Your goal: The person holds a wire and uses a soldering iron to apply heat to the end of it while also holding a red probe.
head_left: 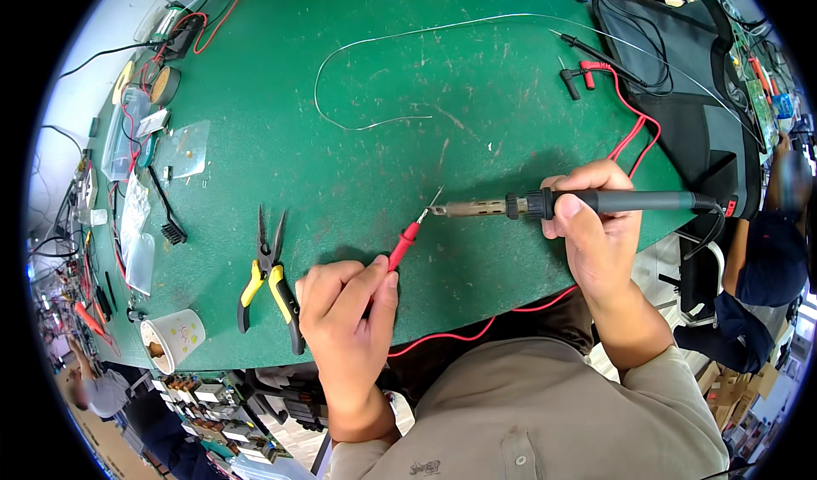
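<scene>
The left hand (349, 305) pinches the probe (403, 246), seemingly steadying it at the iron (528, 205) the right hand (600, 233) grips.

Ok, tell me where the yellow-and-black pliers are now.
In the head view, the pliers lie on the green table, left of centre, between the paper cup and the left grip.
</scene>
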Motion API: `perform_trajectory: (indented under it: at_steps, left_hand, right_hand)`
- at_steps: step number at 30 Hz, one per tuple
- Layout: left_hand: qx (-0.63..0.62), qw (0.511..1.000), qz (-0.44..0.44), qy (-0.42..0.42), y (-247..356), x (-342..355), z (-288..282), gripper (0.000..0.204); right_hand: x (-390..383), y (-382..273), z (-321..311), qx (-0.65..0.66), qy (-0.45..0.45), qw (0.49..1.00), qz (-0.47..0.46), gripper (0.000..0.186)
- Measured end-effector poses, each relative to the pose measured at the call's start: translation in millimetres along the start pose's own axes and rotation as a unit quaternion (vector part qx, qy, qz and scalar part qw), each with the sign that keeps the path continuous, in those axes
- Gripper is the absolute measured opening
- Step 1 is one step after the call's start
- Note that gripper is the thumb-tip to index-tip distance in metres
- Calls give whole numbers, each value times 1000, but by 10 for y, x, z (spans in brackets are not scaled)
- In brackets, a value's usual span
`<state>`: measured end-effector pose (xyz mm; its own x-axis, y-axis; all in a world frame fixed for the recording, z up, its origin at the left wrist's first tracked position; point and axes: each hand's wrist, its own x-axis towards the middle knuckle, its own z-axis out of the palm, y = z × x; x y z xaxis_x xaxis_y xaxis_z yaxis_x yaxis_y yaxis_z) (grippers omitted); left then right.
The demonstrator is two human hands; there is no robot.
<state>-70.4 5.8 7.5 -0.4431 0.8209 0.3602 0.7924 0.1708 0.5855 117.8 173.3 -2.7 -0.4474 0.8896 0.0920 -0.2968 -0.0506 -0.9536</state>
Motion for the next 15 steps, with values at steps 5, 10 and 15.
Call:
perform_trajectory:
  at_steps: [5,10,15]
  left_hand:
    - [29,999,1,-15,45,1,7,17]
    - [54,998,17,-16,34,-61,20,21]
    - [69,997,37,-14,43,-59,52,23]
  right_hand:
    - [-3,6,-20,1,6,1000,-6,10]
    - [-6,-19,4,19,25,1000,2,10]
    - [-21,-23,-16,36,15,999,4,10]
